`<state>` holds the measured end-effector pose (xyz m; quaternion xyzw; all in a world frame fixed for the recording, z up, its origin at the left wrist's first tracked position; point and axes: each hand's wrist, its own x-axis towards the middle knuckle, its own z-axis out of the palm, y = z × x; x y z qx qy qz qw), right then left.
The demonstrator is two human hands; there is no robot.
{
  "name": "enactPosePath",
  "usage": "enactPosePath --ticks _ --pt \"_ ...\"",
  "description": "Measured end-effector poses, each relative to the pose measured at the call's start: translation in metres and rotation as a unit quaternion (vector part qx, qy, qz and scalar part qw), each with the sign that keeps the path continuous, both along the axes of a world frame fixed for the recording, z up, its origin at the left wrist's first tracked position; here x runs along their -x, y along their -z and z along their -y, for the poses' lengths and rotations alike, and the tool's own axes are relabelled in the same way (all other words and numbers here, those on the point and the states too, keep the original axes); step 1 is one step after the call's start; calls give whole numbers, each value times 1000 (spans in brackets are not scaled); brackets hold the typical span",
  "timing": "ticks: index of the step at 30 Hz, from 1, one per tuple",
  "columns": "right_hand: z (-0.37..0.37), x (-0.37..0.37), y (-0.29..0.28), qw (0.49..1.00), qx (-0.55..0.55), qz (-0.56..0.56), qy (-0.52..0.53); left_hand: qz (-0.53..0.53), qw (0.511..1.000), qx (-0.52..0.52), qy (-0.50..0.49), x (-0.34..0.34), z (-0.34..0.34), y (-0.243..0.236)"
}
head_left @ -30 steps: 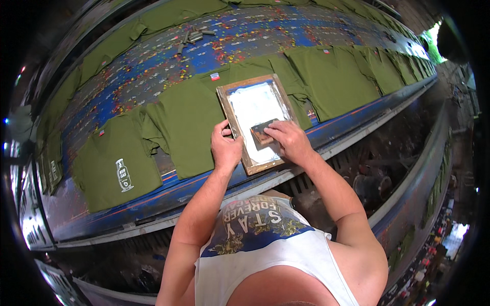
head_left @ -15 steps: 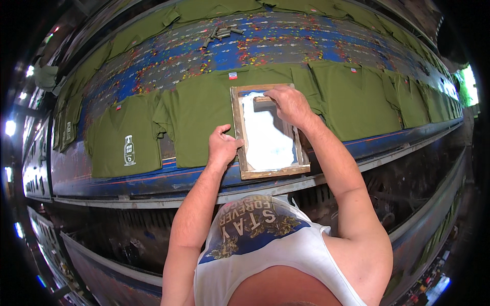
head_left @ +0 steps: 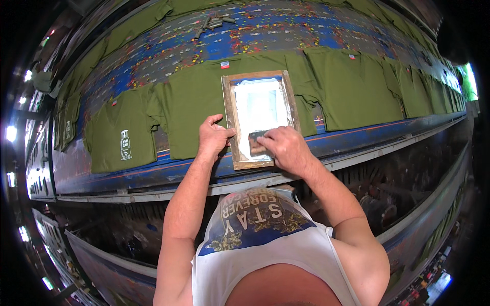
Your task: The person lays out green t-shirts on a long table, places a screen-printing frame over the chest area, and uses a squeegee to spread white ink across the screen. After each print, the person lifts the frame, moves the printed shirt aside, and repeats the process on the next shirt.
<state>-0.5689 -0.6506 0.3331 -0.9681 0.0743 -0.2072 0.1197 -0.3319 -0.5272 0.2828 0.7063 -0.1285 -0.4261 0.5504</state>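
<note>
A wooden-framed printing screen (head_left: 291,102) lies over a green T-shirt (head_left: 194,99) in front of me, white ink spread on its mesh. The screen's left side is gripped by my left hand (head_left: 212,137), thumb against the wood. With closed fingers my right hand (head_left: 291,150) holds a small wooden squeegee (head_left: 255,145) inside the frame, at its near end. Part of the squeegee is behind my fingers. To the left lies another green T-shirt (head_left: 104,145) bearing a white bottle-shaped print (head_left: 125,145).
More green T-shirts (head_left: 352,97) are laid along the long table on the right and on its far side. Small dark cylinders (head_left: 212,24) lie on the ink-spotted blue and grey tabletop (head_left: 219,46). A metal rail (head_left: 153,196) runs along the near edge.
My right hand has drawn the squeegee from the screen's far end to its near end. My left hand still grips the frame's left side.
</note>
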Motion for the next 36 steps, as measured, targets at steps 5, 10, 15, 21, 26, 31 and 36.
enactPosePath --ticks 5,10,15,21,26,31,36 --pt "-30 22 -2 998 -37 -34 26 31 999 5 11 2 -3 7" --pt "-40 29 -17 994 -91 -63 13 94 995 37 17 3 -3 25" --pt "-62 -4 -41 994 -63 80 38 136 986 78 54 -3 -24 33" --pt "-129 -83 -58 985 -88 151 3 136 975 139 110 -55 -117 4" --pt "-212 -180 -45 986 -108 124 -25 188 966 163 76 -137 -237 -12" --pt "-267 -260 -2 997 -25 16 -68 349 932 99 -23 -240 -360 11" --pt "-280 -302 37 996 70 -40 -36 537 843 19 20 -314 -430 21"
